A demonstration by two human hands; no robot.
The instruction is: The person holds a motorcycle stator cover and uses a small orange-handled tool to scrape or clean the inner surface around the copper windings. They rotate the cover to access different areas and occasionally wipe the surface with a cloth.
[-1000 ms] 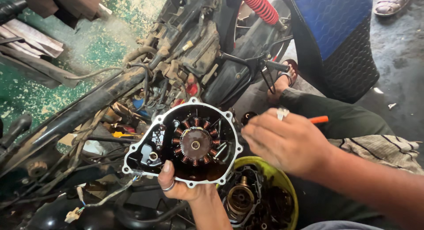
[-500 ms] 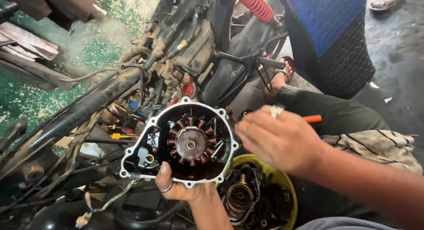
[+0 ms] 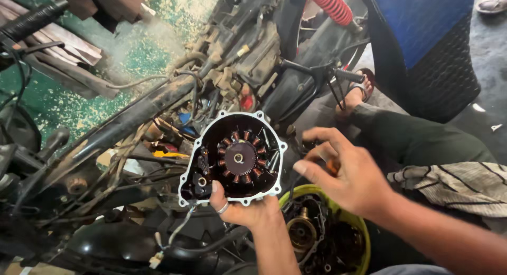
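Bare forearms; silver ring (image 3: 223, 208) on left fingers (image 3: 216, 193).

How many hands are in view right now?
2: the left hand holds the stator cover by its lower edge; the right hand hovers open beside it. Others may be hidden.

Background detail: a stripped motorcycle frame (image 3: 121, 122) runs from 8 o'clock toward centre, with its dirty engine block (image 3: 243, 53) at 12 o'clock and a red coil spring (image 3: 332, 5) at 1 o'clock. A blue-and-black seat (image 3: 428, 37) fills 2 o'clock; a green speckled floor (image 3: 58, 100) lies at 10 o'clock, and a yellow-green bowl (image 3: 359, 238) of metal parts sits at 5 o'clock.
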